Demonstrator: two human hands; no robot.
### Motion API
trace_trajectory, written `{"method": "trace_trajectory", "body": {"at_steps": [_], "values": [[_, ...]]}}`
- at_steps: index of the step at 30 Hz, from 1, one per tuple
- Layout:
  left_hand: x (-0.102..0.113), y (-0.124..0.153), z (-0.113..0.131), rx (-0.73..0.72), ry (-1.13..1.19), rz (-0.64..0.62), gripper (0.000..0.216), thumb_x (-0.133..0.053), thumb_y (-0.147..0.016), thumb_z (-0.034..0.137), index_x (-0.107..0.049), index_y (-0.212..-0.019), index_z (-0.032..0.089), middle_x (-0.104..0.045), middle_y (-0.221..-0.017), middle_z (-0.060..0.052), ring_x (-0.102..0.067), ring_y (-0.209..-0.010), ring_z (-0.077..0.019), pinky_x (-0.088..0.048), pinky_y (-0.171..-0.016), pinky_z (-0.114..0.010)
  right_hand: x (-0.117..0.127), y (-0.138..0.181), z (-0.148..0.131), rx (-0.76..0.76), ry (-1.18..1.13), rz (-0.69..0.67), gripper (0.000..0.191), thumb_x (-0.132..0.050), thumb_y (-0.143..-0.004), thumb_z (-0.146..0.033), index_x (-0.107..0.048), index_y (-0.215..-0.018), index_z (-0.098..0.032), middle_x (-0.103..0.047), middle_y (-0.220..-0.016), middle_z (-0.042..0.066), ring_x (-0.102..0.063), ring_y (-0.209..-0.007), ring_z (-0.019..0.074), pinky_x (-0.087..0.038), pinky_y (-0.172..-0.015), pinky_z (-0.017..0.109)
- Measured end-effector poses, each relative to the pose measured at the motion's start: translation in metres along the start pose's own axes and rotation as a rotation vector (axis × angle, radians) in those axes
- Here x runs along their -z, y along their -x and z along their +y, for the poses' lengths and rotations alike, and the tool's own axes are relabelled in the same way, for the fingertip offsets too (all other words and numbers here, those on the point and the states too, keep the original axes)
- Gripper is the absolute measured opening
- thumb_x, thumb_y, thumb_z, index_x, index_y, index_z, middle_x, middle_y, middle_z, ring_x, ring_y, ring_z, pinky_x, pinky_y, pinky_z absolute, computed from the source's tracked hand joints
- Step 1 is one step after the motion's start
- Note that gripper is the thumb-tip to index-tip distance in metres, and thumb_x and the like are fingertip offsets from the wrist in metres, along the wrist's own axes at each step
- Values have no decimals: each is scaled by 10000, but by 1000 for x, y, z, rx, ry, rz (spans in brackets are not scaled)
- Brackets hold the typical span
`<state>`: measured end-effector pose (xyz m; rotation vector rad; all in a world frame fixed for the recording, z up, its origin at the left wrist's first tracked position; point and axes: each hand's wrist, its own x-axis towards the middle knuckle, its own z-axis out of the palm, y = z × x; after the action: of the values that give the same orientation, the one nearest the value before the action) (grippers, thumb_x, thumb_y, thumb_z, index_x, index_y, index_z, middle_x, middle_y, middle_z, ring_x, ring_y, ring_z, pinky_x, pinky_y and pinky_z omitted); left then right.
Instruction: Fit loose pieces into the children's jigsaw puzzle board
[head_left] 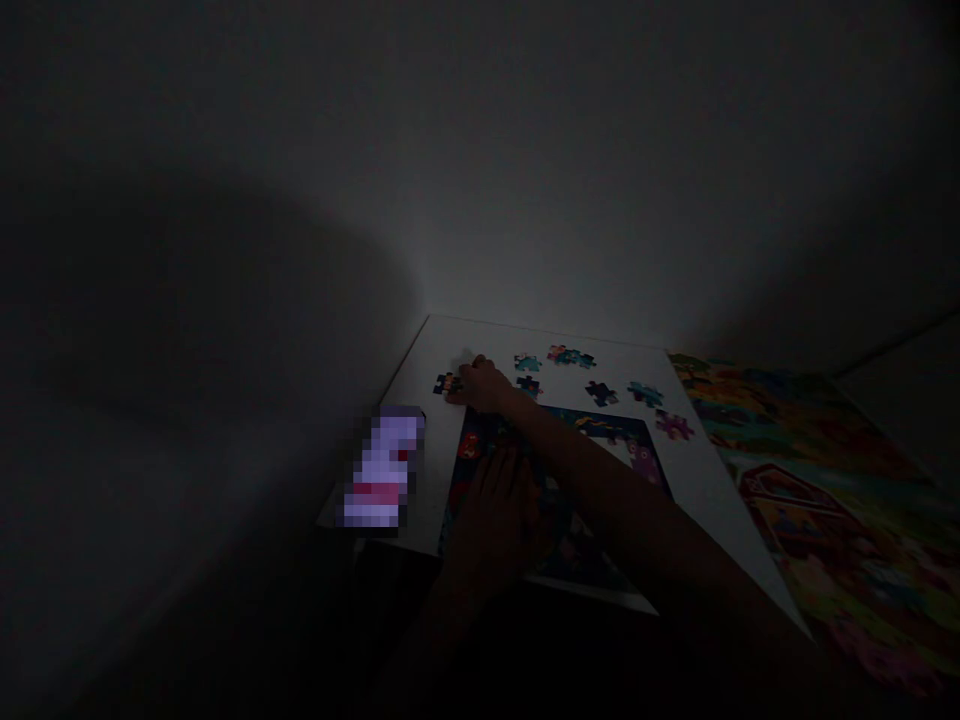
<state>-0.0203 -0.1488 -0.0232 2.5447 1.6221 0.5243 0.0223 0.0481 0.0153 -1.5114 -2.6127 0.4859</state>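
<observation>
The puzzle (553,520) was partly done, loose pieces (601,392) were left, the left hand (498,492) lay spread, and I couldn't tell if the right hand (482,386) pinched.

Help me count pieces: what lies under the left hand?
The left hand rests on the dark, partly filled puzzle. A red patch shows beside it, but whatever lies directly under the hand is covered.

Bare white tabletop (714,485) is left between the puzzle (469,448) and the farm picture (795,500), crossed at its near end by the right forearm (637,500); leftward, passage is narrowed by a glowing device (382,465).
</observation>
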Motion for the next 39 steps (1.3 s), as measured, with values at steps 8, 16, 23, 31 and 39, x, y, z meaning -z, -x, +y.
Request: {"method": "trace_trajectory", "body": {"at_steps": [8, 16, 23, 31, 39], "values": [[-1, -1, 0, -22, -11, 32, 585, -424, -957, 417, -425, -1420, 59, -373, -1523, -180, -310, -1433, -293, -308, -1162, -471, 11, -10, 2, -116, -387, 64, 321, -746, -704, -256, -558, -945, -160, -627, -989, 81, -594, -945, 222, -474, -795, 323], [-4, -2, 0, -19, -48, 45, 642, -390, -964, 512, -409, -1430, 71, -369, -1526, -174, -306, -1435, -296, -312, -1157, -482, 26, 143, 97, -21, -959, -54, 440, -704, -756, -286, -534, -1158, -231, -625, -841, -6, -581, -690, 142, -464, -621, 284], [-5, -3, -3, -38, -73, 22, 678, -318, -973, 571, -393, -1435, 81, -356, -1536, -166, -299, -1440, -282, -308, -1154, -490, -3, 188, 111, -84, -1046, -20, 370, -745, -743, -319, -619, -1082, -246, -673, -876, 4, -663, -841, 183, -528, -799, 361], [-1, -4, -2, -36, -95, -38, 673, -359, -969, 548, -395, -1441, 69, -341, -1540, -177, -277, -1448, -291, -298, -1165, -498, -3, 186, 110, 20, -931, -44, 350, -666, -836, -307, -657, -1175, -220, -721, -1010, 38, -674, -928, 194, -533, -862, 368], [2, -5, -2, -31, -36, -59, 676, -334, -975, 556, -364, -1455, 81, -346, -1538, -182, -277, -1448, -292, -297, -1162, -514, -4, 191, 102, 54, -822, 19, 337, -568, -890, -201, -635, -1216, -258, -678, -1204, 43, -646, -1073, 197, -515, -960, 429]]}}
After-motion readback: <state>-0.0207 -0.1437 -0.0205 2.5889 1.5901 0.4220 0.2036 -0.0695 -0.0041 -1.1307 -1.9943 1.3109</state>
